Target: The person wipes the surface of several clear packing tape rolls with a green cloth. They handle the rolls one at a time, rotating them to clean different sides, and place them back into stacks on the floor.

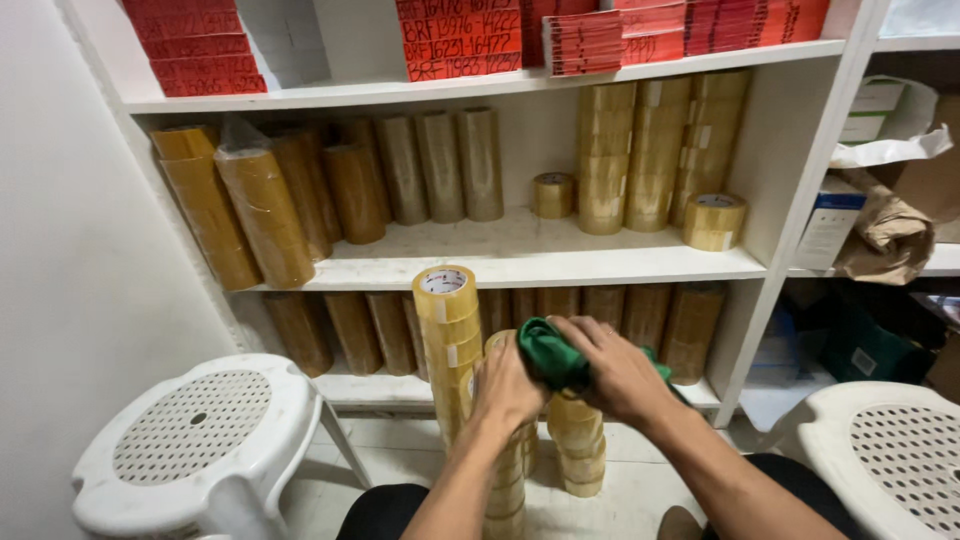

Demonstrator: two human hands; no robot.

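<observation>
We see white shelves (520, 262) filling the upper frame, loaded with tan tape rolls. A white stool (200, 440) sits at lower left. At centre, a tall stack of tape rolls (448, 340) rises from the floor. Just right of it, our left hand (505, 385) grips a lower stack (510, 480), while our right hand (615, 370) closes its fingers on a green cloth (550, 355).

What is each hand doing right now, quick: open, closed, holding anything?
Left hand: closed around the top of a tall stack of tan packing-tape rolls.
Right hand: closed, fingers pressing a crumpled green cloth onto that stack.
</observation>
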